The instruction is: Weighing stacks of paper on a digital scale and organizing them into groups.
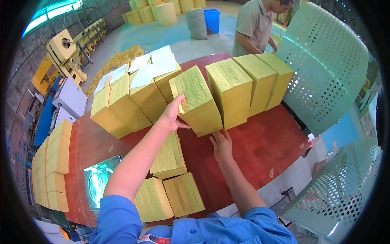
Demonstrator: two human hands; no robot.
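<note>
Between my hands is a tall, tilted stack of yellow paper [203,116] with wavy embossed rows on its top. My left hand [174,114] grips its left side, thumb up by the top edge and fingers lower down the side. My right hand [222,144] has its fingertips at the stack's lower near corner, partly tucked under it. Right beside it stands another embossed yellow stack [233,101], with more stacks [260,81] further right. Shorter yellow stacks [168,158] lie on the red table [260,154] below my left forearm.
Several yellow stacks topped with white sheets [152,71] stand at the left back. A shiny metal tray [99,183] lies near my left elbow. More stacks [53,166] line the left edge. Perforated green panels [325,69] flank the right, where a co-worker [254,28] stands beyond the table.
</note>
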